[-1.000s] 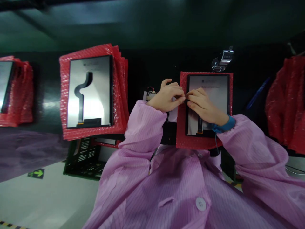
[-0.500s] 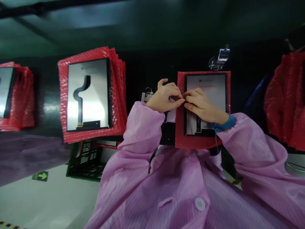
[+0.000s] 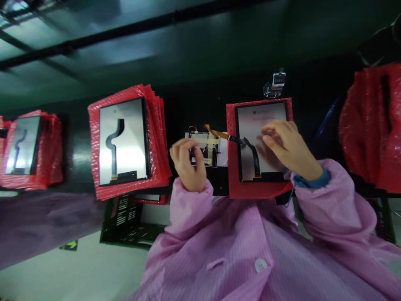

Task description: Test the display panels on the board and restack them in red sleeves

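Note:
A silver-backed display panel (image 3: 257, 118) with a black edge lies on a red bubble-wrap sheet (image 3: 233, 190). From its lower edge a black flat cable (image 3: 250, 146) bends up and left, ending in an orange flex strip (image 3: 216, 133) over a small circuit board (image 3: 203, 148). My right hand (image 3: 291, 146) hovers above the panel's right half, thumb and fingers apart, with nothing in it. At the board's left edge, my left hand (image 3: 189, 165) is loosely curved, thumb apart from the fingers, and also holds nothing visible.
To the left, another display panel (image 3: 125, 146) rests on a stack of red bubble-wrap sheets (image 3: 159, 146), with a further panel (image 3: 23, 144) beyond. Red bags (image 3: 372, 129) and a blue pen-like object (image 3: 327, 118) lie right. A metal clip-like object (image 3: 277, 83) stands behind. Below is a dark green crate (image 3: 120, 225).
My hands have parted from their meeting point at the panel's left edge, letting go of the cable. My left hand went left and down, my right hand went right. The view has shifted slightly.

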Motion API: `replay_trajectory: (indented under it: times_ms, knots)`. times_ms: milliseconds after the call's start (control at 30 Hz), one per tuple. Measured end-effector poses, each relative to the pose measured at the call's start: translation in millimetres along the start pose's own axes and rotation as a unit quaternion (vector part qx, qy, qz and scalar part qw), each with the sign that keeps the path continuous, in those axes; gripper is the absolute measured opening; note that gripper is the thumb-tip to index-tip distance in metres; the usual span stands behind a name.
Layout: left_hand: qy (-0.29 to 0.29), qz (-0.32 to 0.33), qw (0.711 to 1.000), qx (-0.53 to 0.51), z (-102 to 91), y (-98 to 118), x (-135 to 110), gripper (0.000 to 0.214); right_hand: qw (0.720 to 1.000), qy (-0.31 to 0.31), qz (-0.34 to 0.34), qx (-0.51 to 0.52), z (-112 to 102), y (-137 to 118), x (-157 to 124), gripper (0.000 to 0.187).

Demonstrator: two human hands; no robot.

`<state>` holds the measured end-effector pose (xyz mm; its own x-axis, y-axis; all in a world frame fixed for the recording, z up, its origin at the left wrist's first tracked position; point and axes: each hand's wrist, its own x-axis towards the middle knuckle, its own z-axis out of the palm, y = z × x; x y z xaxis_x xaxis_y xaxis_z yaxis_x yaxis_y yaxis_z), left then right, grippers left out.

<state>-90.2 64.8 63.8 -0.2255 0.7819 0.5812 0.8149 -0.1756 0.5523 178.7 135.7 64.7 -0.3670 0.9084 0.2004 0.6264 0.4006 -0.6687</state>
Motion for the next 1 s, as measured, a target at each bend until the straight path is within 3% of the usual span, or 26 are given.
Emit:
replay_trajectory:
  times_ms: [167, 367, 767, 933, 1000]
  knots:
    - [-0.145, -0.005, 0.982, 0.118, 4.5, -0.2, -55.8, 0.029, 0.995, 0.041, 0.056, -0.065, -14.2, 5.0, -50.4, 0.029]
    - [-0.159, 0.033, 0.974, 0.160, 11.6, -2.9, -61.2, 0.034, 0.992, 0.056, 0.087, -0.070, -16.0, 7.6, -86.6, 0.031]
    - [-0.147, 0.033, 0.983, 0.107, 11.4, 0.6, -63.2, 0.038, 0.990, 0.068, 0.079, -0.097, -4.3, 10.4, -95.2, 0.047]
    - [-0.258, 0.073, 0.963, -0.018, 18.4, 31.7, -76.6, 0.043, 0.987, 0.091, 0.091, -0.097, 2.4, 13.0, -98.1, 0.054]
    - [-0.267, 0.082, 0.960, -0.016, 23.6, 42.0, -83.2, 0.043, 0.987, 0.094, 0.092, -0.094, 4.1, 13.8, -97.0, 0.055]
